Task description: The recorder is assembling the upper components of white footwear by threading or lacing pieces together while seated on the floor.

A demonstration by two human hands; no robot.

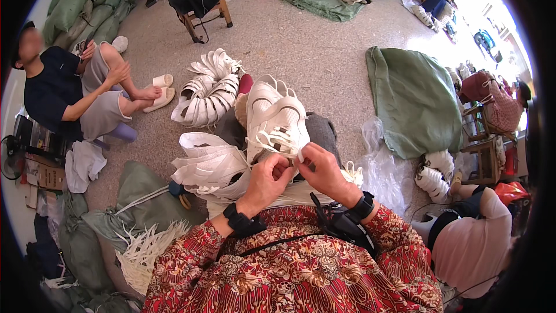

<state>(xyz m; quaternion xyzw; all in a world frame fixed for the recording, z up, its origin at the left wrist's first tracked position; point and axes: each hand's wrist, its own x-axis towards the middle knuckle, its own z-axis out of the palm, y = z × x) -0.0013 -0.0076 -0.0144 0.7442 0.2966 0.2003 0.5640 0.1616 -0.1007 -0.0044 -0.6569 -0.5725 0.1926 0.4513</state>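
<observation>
Across my lap lies a white shoe upper (278,122), its toe pointing away from me and loose loops of white shoelace (272,139) over its front. My left hand (265,181) is closed at the near end of the upper, with the thumb and forefinger pinched; what lies between them is hidden. Close beside it, my right hand (328,174) pinches a white lace end at the upper's right edge. More white uppers, nested in a bundle (211,165), rest at the left of my lap.
Nested white uppers (211,95) lie on the floor ahead. To the right spreads a green sack (408,101) beside clear plastic (385,168). A seated person (63,87) is at the left, another (472,237) at the lower right. A stool (202,8) stands farther off.
</observation>
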